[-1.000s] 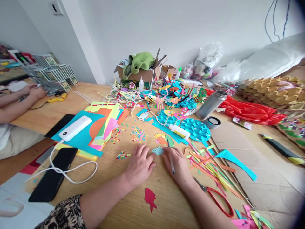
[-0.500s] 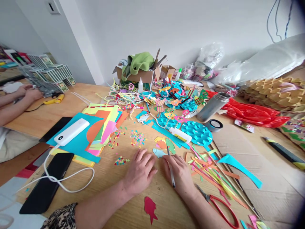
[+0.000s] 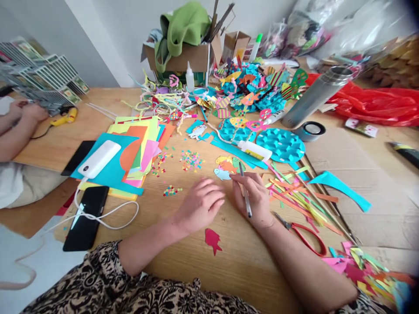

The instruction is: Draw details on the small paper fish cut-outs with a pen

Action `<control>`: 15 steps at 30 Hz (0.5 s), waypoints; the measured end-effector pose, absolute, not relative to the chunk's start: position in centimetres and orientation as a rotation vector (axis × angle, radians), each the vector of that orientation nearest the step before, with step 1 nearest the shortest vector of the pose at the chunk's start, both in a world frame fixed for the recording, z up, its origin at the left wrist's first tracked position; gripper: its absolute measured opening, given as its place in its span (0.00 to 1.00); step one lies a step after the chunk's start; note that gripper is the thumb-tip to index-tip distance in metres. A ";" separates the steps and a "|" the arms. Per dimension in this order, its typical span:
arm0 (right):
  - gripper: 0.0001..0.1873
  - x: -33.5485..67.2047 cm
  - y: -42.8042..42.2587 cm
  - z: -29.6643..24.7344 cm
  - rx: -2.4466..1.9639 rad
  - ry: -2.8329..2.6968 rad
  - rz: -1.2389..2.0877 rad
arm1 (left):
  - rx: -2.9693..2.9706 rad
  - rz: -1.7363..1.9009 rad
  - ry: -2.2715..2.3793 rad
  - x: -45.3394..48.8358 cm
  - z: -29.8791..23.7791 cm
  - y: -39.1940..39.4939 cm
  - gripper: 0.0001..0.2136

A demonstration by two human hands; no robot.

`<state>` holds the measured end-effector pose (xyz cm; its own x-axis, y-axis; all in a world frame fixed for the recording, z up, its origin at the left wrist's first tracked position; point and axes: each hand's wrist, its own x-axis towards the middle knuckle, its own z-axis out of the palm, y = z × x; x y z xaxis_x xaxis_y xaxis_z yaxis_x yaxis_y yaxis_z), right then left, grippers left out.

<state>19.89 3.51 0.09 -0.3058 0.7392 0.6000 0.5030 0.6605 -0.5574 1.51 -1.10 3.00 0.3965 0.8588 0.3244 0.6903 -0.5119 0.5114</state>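
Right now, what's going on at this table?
A person has a pen in the right hand; the left hand appears to hold nothing. Just beyond the hands lies a light blue paper fish, beside an orange paper fish. A red paper fish lies between the forearms, and scissors lie beside the right forearm. A co-worker's hands are near a yellow glue gun.

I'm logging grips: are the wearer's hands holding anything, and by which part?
The right hand holds a pen along its middle, both ends showing. The left hand holds nothing visible.
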 end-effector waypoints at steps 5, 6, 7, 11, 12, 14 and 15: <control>0.16 20.0 3.6 -0.1 -0.969 -1.917 0.335 | 2.482 0.669 1.142 0.4 5.4 -4.5 0.10; 0.15 20.0 3.7 -0.2 -0.964 -1.896 0.322 | 2.498 0.619 1.105 -0.2 5.5 -5.5 0.10; 0.15 20.1 3.7 -0.3 -0.966 -1.882 0.323 | 2.517 0.571 1.092 -0.8 5.5 -6.5 0.11; 0.14 20.2 3.8 -0.4 -0.964 -1.867 0.349 | 2.595 0.226 1.020 -2.6 4.8 -9.5 0.20; 0.14 20.3 3.9 -0.4 -0.964 -1.850 0.342 | 2.597 0.175 1.042 -2.7 4.5 -9.8 0.22; 0.13 20.4 3.9 -0.3 -0.981 -1.826 0.353 | 2.615 0.144 1.093 -2.6 4.0 -9.9 0.23; 0.12 20.5 3.9 -0.3 -0.982 -1.811 0.357 | 2.625 0.160 1.130 -2.4 3.7 -9.7 0.23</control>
<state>20.49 3.85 -0.30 -0.1670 0.7573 0.6313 0.4609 0.6260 -0.6290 -2.37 -9.72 3.74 0.6882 0.7255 -0.0086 0.6947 -0.6555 0.2960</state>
